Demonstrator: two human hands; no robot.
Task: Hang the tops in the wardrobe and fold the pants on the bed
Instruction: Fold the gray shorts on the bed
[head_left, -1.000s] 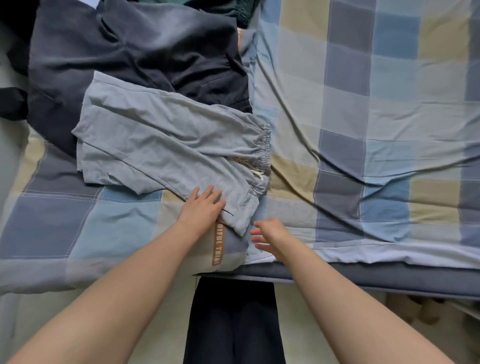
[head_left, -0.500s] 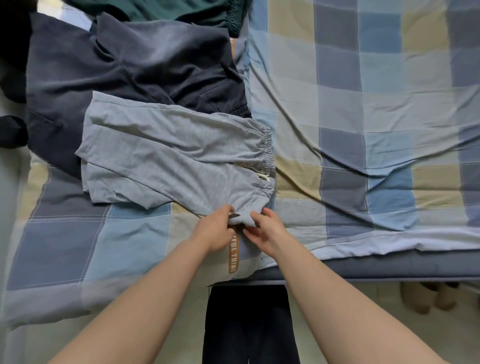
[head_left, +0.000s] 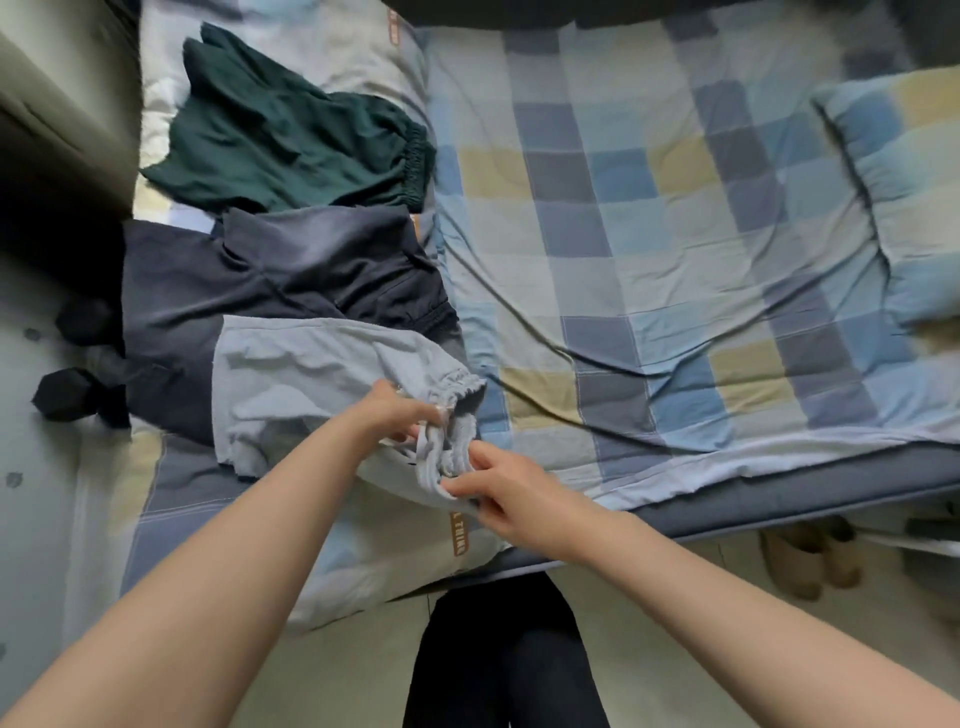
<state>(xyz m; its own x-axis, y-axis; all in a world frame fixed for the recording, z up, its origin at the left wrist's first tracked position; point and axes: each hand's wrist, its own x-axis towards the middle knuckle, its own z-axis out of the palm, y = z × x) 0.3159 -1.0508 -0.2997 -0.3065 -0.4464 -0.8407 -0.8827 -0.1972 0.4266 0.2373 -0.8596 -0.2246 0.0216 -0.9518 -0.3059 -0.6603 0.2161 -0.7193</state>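
Light grey pants (head_left: 301, 374) with an elastic waistband lie on the left part of the checked bed (head_left: 649, 291). My left hand (head_left: 400, 415) grips the waistband at its near edge. My right hand (head_left: 498, 483) pinches the same waistband a little nearer to me, and the fabric is bunched and lifted between the two hands. Dark navy pants (head_left: 249, 280) lie under and behind the grey pair. Dark green pants (head_left: 291, 145) lie farther back.
A checked pillow (head_left: 893, 171) lies at the right of the bed. Dark objects (head_left: 67, 395) sit on the floor at the left. Slippers (head_left: 810, 561) stand under the bed's near edge at the right. My dark-trousered legs (head_left: 498, 654) are below.
Both hands came together on the near corner of the grey pants' waistband, gripped it and lifted it off the bed. The view pulled back, showing more of the bed.
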